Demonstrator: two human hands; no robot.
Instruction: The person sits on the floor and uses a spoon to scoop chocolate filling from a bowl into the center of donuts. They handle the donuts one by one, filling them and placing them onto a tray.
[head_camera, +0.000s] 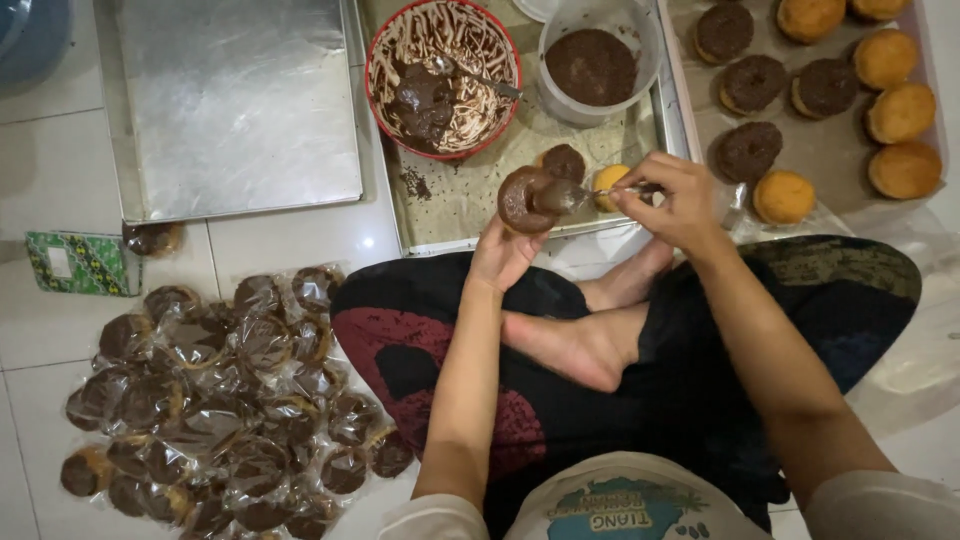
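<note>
My left hand holds up a donut coated in brown chocolate. My right hand grips a metal spoon whose bowl, loaded with chocolate, rests on the donut's right side. Just beyond them, on the metal tray, lie a chocolate-topped donut and a plain one. A red-rimmed bowl smeared with chocolate holds another spoon. Beside it stands a white tub of chocolate sprinkles.
A paper-lined tray at the right carries several plain and chocolate-coated donuts. An upturned metal tray lies at the upper left. Several plastic-wrapped donuts are piled on the tiled floor at the left. I sit cross-legged.
</note>
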